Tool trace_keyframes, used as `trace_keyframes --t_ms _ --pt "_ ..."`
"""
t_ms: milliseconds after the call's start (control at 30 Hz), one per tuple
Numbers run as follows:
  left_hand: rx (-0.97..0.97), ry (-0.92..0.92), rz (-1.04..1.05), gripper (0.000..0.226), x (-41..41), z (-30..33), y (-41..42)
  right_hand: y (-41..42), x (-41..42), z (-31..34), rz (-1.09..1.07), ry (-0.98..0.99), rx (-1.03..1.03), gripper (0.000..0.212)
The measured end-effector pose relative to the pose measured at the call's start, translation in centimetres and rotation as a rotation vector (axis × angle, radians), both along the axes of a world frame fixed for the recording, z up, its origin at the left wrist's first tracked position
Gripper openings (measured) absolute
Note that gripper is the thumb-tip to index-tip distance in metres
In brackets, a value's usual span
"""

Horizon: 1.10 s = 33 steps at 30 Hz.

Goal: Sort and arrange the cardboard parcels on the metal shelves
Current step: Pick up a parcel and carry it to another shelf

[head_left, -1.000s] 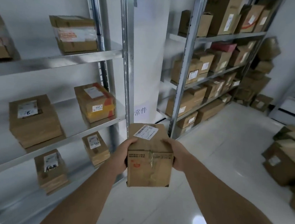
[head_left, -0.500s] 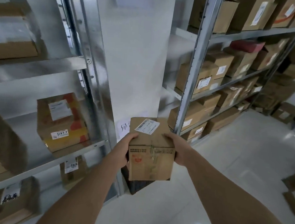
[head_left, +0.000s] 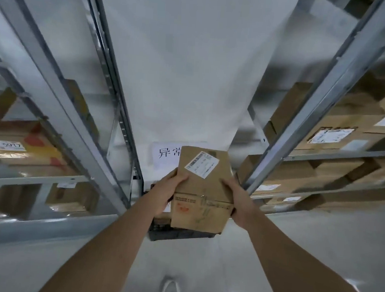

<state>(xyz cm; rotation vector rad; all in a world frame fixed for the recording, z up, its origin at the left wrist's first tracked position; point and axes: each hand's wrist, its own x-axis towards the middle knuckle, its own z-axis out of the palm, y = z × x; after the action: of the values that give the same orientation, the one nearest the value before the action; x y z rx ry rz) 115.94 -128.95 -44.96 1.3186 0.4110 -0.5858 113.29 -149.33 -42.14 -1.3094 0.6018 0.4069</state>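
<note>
I hold a small cardboard parcel (head_left: 203,190) with a white barcode label on top, out in front of me between the two shelf units. My left hand (head_left: 166,191) grips its left side and my right hand (head_left: 238,201) grips its right side, thumbs over the top edge. The left metal shelf (head_left: 53,181) carries a parcel labelled 5917 (head_left: 18,148) and a smaller parcel (head_left: 72,196) below it. The right metal shelf (head_left: 338,152) is packed with several parcels (head_left: 330,133).
A white pillar (head_left: 184,64) with a paper sign (head_left: 165,155) stands straight ahead between the shelf uprights. A dark crate (head_left: 180,233) sits on the floor at its base, under the held parcel. Glossy floor (head_left: 177,271) lies below.
I have moved closer to the pillar between the shelves, carrying the parcel forward. The shelves now fill both sides of the view and a dark crate shows beneath the parcel.
</note>
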Motion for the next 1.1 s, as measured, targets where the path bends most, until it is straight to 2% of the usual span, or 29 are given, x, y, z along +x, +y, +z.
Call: trace_keyframes --t_ms 133,200,333,600,800,1100 --pt "0.059 0.015 -0.021 0.034 3.2 -4.1 -1.3 -1.6 4.2 -4.6 0.063 0.025 -0.074 0.025" --pt "0.076 0.028 -0.021 0.024 4.6 -7.7 -2.4 -2.5 6.3 -8.7 0.086 0.035 -0.101 0.026" --pt "0.092 0.072 0.03 0.03 6.1 -17.2 -4.6 -4.0 9.4 -18.5 0.126 0.056 -0.169 0.032" --pt "0.161 0.111 0.081 0.031 9.2 -34.2 -6.3 -5.8 12.1 -37.9 0.194 0.116 -0.156 0.032" --pt "0.2 0.091 0.135 0.031 11.6 -42.2 -5.7 -4.9 14.9 -46.0 0.21 0.107 -0.127 0.035" --pt "0.184 0.106 0.172 0.035 13.9 -51.0 -4.3 -2.9 18.6 -54.0 0.223 0.166 -0.118 0.038"
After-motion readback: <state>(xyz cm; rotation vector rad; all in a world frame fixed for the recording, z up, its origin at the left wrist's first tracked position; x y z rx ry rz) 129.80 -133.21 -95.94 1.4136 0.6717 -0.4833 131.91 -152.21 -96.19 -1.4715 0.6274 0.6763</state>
